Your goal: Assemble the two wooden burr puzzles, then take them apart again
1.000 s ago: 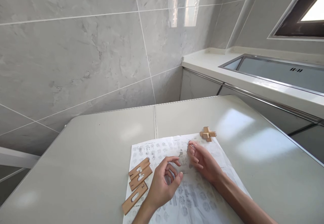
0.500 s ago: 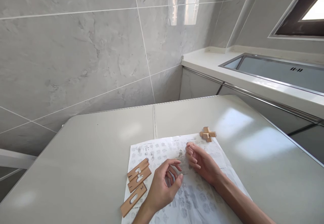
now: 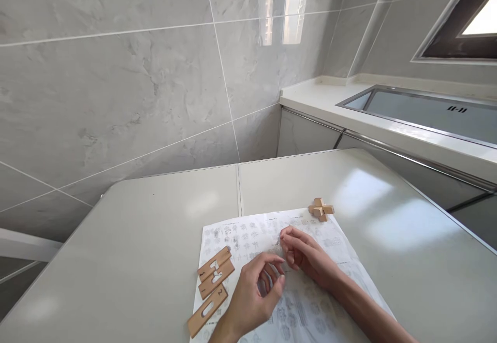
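Over the printed paper sheet (image 3: pixel 264 226), my left hand (image 3: pixel 256 296) curves with a gap between thumb and fingers, and nothing shows in it. Just beyond and to its right is my right hand (image 3: pixel 308 257), loosely curled, palm turned inward; I see no object in its fingers. The two hands are close but apart. Left of my left hand lie three flat wooden pieces with cut-out slots: one marked 2 (image 3: pixel 198 321), one marked 1 (image 3: pixel 204 288) and another above it (image 3: pixel 205 270). At the sheet's far right corner sits an assembled cross-shaped wooden puzzle (image 3: pixel 321 210).
The sheet lies on a pale glossy table (image 3: pixel 147 255) with a seam across it. A grey tiled wall (image 3: pixel 116 84) rises behind. On the right, a white counter (image 3: pixel 310 94) holds a sink (image 3: pixel 419 107), near a dark-framed window (image 3: pixel 446 43).
My right hand has drawn slightly left and nearer, its fingers more curled. My left hand keeps much the same curve. The view has tilted slightly upward; the wooden pieces stay in place.
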`<state>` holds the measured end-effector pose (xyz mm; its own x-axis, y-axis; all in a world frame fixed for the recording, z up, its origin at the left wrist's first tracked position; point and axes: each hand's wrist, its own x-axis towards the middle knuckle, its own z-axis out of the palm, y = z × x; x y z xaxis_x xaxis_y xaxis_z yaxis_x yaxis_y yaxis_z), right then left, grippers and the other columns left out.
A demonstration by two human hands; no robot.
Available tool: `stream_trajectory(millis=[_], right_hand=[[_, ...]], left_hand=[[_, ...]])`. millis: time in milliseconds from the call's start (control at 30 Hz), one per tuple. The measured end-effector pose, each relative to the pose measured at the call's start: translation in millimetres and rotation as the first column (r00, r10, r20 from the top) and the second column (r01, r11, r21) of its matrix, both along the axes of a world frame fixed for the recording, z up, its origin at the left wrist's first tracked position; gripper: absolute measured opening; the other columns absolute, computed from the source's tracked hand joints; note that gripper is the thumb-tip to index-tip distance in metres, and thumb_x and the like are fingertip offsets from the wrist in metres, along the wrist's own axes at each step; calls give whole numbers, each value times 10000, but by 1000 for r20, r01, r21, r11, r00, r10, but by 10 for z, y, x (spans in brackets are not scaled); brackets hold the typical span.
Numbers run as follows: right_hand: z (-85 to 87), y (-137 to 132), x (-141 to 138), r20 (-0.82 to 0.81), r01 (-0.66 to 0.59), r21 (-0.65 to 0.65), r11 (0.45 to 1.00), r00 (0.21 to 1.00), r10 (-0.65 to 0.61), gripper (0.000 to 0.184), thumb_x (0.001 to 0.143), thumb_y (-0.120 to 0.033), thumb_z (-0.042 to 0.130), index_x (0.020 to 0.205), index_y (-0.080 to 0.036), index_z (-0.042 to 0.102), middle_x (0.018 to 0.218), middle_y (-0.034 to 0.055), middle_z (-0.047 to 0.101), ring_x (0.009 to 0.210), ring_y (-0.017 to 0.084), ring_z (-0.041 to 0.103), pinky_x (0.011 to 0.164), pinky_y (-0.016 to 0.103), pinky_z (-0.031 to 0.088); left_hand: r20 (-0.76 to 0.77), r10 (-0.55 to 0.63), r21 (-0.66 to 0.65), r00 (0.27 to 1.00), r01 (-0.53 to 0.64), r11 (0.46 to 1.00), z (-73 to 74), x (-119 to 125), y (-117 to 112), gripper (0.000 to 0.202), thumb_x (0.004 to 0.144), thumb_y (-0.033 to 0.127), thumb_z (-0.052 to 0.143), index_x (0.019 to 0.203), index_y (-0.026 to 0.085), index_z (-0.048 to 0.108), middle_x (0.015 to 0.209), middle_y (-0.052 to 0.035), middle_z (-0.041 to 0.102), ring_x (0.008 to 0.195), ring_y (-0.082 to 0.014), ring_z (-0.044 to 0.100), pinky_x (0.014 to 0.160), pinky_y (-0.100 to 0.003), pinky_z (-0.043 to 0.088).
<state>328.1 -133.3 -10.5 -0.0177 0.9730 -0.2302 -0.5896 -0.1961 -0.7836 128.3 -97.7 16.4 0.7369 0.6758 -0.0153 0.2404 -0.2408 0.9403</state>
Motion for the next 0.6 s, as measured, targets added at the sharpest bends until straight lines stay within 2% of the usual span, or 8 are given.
stream_trajectory(millis=[100, 167, 267, 300, 333, 400, 467, 600], right_hand=[[57, -16, -26, 97, -66, 32, 997, 993, 62, 317, 944, -483, 789, 943, -195, 658, 692, -27, 601, 598, 127, 539, 562, 254, 428], [85, -24, -43, 216, -105, 61, 993, 972, 90, 320, 965, -501, 754, 960, -198, 649, 684, -27, 606, 613, 140, 544, 584, 270, 446], [98, -42, -84, 410, -150, 96, 984, 907, 99, 307, 1013, -506, 660, 944, -212, 612, 670, -40, 576, 595, 142, 526, 589, 285, 448], [96, -51, -104, 459, -159, 105, 982, 883, 94, 290, 1025, -486, 637, 929, -214, 603, 656, -44, 562, 586, 142, 520, 582, 286, 438], [93, -61, -125, 509, -171, 117, 978, 856, 89, 270, 1035, -459, 614, 918, -215, 598, 641, -47, 547, 577, 143, 513, 571, 284, 422], [86, -79, -167, 599, -198, 143, 970, 797, 74, 225, 1045, -391, 577, 907, -215, 601, 628, -49, 528, 567, 142, 495, 553, 280, 383], [85, -91, -199, 653, -217, 167, 962, 755, 57, 186, 1036, -332, 572, 900, -213, 616, 647, -41, 531, 581, 141, 482, 553, 279, 357], [89, -98, -223, 696, -243, 191, 951, 716, 43, 138, 1013, -269, 589, 898, -213, 642, 711, -20, 565, 628, 144, 471, 564, 275, 354]], left_hand=[[-47, -48, 151, 998, 55, 987, 109, -77, -25, 151, 1039, 270, 555, 1162, 283, 643, 975, -23, 716, 763, -156, 662, 708, -277, 562], [-80, -34, 277, 996, 55, 959, 168, -184, -37, 169, 1047, 250, 543, 1175, 297, 644, 988, -26, 718, 796, -169, 680, 760, -306, 590], [-122, 113, 477, 986, -42, 878, 187, -429, -36, 213, 1035, 242, 575, 1216, 316, 661, 1201, -74, 699, 1133, -264, 695, 958, -413, 615], [-136, 174, 509, 975, -82, 857, 174, -529, -31, 220, 1032, 260, 589, 1221, 335, 673, 1256, -80, 682, 1239, -295, 661, 946, -413, 634], [-153, 249, 516, 956, -137, 846, 153, -634, -24, 240, 1032, 291, 601, 1251, 357, 673, 1334, -83, 653, 1330, -319, 615, 868, -375, 666], [-205, 323, 487, 924, -190, 852, 90, -854, -6, 337, 1032, 352, 612, 1366, 392, 624, 1490, -80, 563, 1391, -330, 580, 796, -341, 695], [-247, 372, 515, 895, -204, 832, 10, -1068, 14, 485, 1015, 395, 640, 1487, 419, 534, 1581, -71, 493, 1409, -335, 572, 948, -420, 680], [-328, 409, 612, 852, -138, 779, -154, -1406, 28, 713, 964, 466, 692, 1610, 434, 392, 1681, -62, 407, 1480, -390, 497, 1038, -519, 634]])
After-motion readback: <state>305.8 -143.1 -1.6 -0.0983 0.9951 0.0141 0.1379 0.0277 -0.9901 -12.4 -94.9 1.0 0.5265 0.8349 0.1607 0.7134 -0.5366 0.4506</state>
